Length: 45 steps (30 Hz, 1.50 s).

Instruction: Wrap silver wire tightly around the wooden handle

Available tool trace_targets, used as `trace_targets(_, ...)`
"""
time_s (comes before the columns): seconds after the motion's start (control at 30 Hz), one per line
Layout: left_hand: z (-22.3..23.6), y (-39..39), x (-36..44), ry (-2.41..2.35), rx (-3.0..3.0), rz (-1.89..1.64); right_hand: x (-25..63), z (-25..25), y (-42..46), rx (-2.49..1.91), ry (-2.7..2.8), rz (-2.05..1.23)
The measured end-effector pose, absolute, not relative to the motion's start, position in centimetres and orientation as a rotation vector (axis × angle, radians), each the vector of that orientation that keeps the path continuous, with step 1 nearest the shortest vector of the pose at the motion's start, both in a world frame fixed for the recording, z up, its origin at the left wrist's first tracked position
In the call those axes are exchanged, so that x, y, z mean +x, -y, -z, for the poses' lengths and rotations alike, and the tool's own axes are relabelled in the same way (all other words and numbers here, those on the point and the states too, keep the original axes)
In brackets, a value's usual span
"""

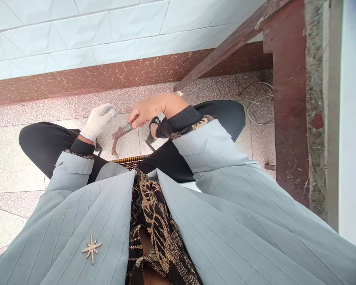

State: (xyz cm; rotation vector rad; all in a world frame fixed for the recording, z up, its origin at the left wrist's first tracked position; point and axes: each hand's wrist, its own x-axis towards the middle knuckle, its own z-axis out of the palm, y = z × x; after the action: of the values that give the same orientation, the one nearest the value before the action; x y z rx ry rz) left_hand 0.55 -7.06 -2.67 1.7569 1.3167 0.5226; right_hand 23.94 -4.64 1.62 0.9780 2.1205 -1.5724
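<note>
My right hand (150, 109) is bare and closed round the handle of a small rusty brown curved blade (118, 136), which points down and left between my knees. My left hand (97, 118) wears a white knitted glove; its fingers are curled loosely together just left of the blade, and I cannot make out anything in them. Both hands hover above the speckled floor in front of my lap. Grey pinstriped sleeves and black cuffs cover my arms.
I sit with black-trousered knees (44, 142) spread apart. A woven basket rim (129, 160) shows between my legs. A dark red wooden frame (287, 99) stands at the right with a slanted bar (225, 43). White cables (255, 107) lie on the floor beside it. A tiled wall (106, 27) is ahead.
</note>
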Motion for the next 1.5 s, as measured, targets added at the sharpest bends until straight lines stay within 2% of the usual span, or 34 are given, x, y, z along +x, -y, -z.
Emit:
trace_targets(0.1, 2.8, 7.1, 0.7, -1.266, 1.649, -0.565, 25.1, -2.8, 4.6, 1.128, -2.297, 1.865)
trace_targets(0.23, 3.0, 7.6, 1.1, -1.11, 1.614, -0.543, 25.6, -3.5, 4.4, 1.776, -2.37, 2.421)
trace_targets(0.4, 2.5, 8.0, 1.0, -1.03, 1.673, -0.427, 24.9, -3.5, 4.0, 2.272, -2.121, 2.553)
trace_targets(0.5, 1.4, 8.3, 0.9, -0.991, 1.74, -0.339, 24.6, -2.7, 3.5, 2.395, -2.138, 2.324)
trace_targets(0.6, 0.3, 8.6, 0.9, -0.961, 1.791, -0.282, 24.8, -1.7, 3.0, 2.378, -2.297, 1.676)
trace_targets(0.7, -0.2, 8.7, 0.9, -0.996, 1.841, -0.291, 25.0, -1.1, 2.7, 2.195, -2.37, 1.191)
trace_targets(0.83, 0.1, 8.5, 0.7, -1.123, 1.876, -0.405, 24.5, -0.5, 3.0, 1.716, -2.2, 0.988)
trace_targets(1.0, 0.9, 8.1, 0.6, -1.283, 1.794, -0.585, 23.4, -0.3, 4.0, 1.324, -1.996, 1.233)
trace_targets(1.1, 1.2, 7.7, 0.4, -1.37, 1.717, -0.652, 23.5, -1.2, 4.4, 1.239, -1.942, 1.401)
trace_targets(1.27, 2.3, 6.8, 0.0, -1.434, 1.578, -0.749, 24.7, -2.8, 4.6, 1.075, -2.13, 1.795)
trace_targets(1.33, 2.8, 6.7, 0.1, -1.4, 1.544, -0.714, 25.1, -2.9, 4.5, 1.136, -2.291, 2.087)
trace_targets(1.4, 3.2, 7.0, 0.5, -1.312, 1.555, -0.611, 25.2, -2.7, 4.4, 1.391, -2.375, 2.319)
trace_targets(1.5, 3.4, 7.6, 1.0, -1.156, 1.641, -0.453, 25.0, -1.9, 4.0, 1.832, -2.3, 2.229)
